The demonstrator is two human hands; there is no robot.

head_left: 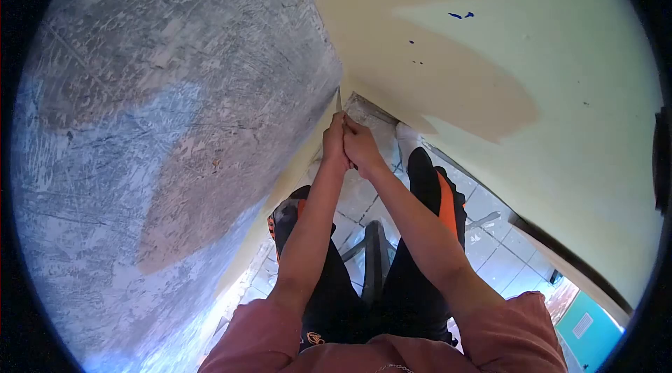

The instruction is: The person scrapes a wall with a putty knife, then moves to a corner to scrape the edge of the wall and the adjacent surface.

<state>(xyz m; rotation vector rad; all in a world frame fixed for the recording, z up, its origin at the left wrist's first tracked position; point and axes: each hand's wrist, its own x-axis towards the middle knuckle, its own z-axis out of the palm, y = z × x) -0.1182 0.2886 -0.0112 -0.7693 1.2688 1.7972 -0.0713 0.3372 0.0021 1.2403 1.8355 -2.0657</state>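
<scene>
Both of my hands meet in front of me, low in the corner between two walls. My left hand [335,140] is closed around the handle of a scraper, whose thin metal blade [339,100] shows nearly edge-on and points away from me. Pressed against it, my right hand [361,143] is closed over the same handle. The blade tip lies at the edge of the rough grey wall [210,93], where the scratched surface meets a yellowish strip. Fingers hide most of the handle.
A smooth pale-yellow wall [560,93] with a few dark blue chips rises on the right. White floor tiles [493,261] lie below, with dust and debris near the corner. A dark stool or stand part [375,254] is between my legs. At lower right is a turquoise object [591,331].
</scene>
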